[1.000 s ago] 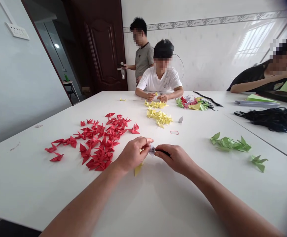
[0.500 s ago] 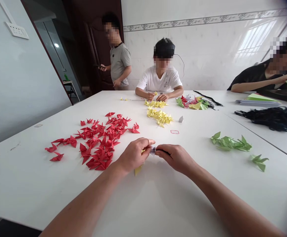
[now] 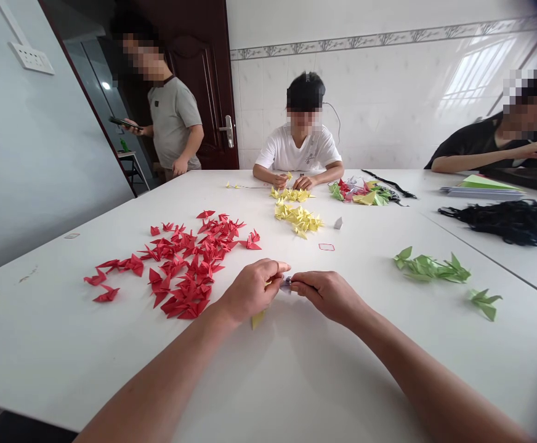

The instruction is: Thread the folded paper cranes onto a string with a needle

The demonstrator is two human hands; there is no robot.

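Just in front of me, my left hand (image 3: 254,290) and my right hand (image 3: 328,292) meet with their fingers pinched closed. Between the fingertips is a small pale lilac folded paper (image 3: 286,285), mostly covered, so its full shape is hidden. Both hands grip it from opposite sides. A yellow folded paper (image 3: 258,320) shows beneath my left hand, partly hidden by it; a bit of yellow also peeks out between that hand's fingers. To the left of my left hand lies a heap of red paper cranes (image 3: 188,264).
Yellow paper cranes (image 3: 298,218) lie ahead, near a person in a white shirt holding a small yellow piece. Green paper cranes (image 3: 435,269) are to the right. Beyond lie a mixed colored pile (image 3: 363,192), black cords (image 3: 508,221) and a paper stack (image 3: 483,186). Another person sits at far right.
The standing person with a phone has moved left, uncovering the door handle. My hands and the lilac paper have barely shifted.
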